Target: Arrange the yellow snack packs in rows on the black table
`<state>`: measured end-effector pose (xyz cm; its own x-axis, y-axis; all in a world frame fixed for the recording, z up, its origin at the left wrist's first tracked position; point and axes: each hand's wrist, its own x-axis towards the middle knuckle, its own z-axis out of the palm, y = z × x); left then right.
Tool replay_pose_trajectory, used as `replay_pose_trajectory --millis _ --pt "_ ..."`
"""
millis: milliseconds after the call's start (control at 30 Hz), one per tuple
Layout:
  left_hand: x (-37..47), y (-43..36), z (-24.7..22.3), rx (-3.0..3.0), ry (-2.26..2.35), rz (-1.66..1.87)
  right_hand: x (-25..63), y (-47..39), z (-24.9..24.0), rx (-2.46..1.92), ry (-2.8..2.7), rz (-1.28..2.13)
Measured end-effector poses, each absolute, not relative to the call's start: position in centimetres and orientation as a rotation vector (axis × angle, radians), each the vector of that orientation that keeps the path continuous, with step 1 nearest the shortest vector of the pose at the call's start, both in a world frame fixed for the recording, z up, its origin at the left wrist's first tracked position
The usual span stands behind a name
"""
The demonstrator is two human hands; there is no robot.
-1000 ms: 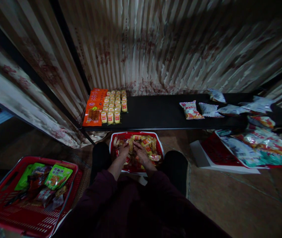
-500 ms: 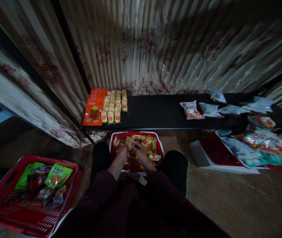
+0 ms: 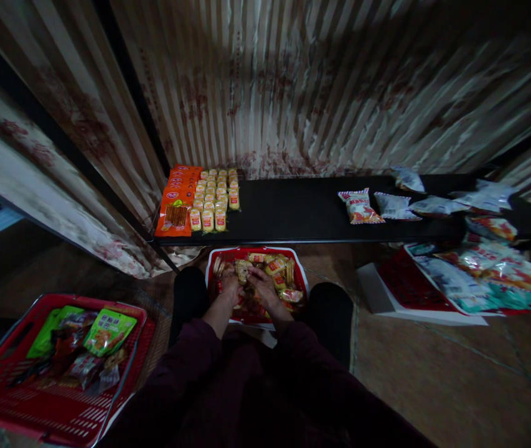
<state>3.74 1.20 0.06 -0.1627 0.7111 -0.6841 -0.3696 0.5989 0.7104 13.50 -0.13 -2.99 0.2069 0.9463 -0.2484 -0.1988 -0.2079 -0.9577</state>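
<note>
Between my knees stands a red basket with a white rim [image 3: 303, 274], holding several small yellow-wrapped snack packets [image 3: 274, 267]. My left hand [image 3: 230, 287] and my right hand [image 3: 263, 286] are both over it, fingers curled toward each other. A pale yellow snack packet [image 3: 243, 270] is pinched between their fingertips. My hands partly cover the other packets below. On the black shelf [image 3: 288, 211] just ahead, similar yellow packets [image 3: 208, 219] stand in rows, beside a row of orange snack bags [image 3: 175, 214].
White-and-red puffed snack bags [image 3: 361, 206] lie along the shelf's right part. A second red basket [image 3: 391, 280] with larger bags stands at the right. A third red basket [image 3: 17, 404] with green bags [image 3: 109, 331] sits at the left. A striped curtain [image 3: 265, 93] hangs behind.
The packet between my fingers has turned slightly and shows more of its broad face. My hands have hardly moved; the shelf and baskets look the same.
</note>
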Motion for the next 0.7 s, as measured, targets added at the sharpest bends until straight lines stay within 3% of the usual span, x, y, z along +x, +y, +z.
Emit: replay_pose_trajectory --millis 700 --pt "3.8 1.7 -1.2 0.16 1.39 0.955 13.6 -0.2 -2.5 -1.353 -0.815 1.221"
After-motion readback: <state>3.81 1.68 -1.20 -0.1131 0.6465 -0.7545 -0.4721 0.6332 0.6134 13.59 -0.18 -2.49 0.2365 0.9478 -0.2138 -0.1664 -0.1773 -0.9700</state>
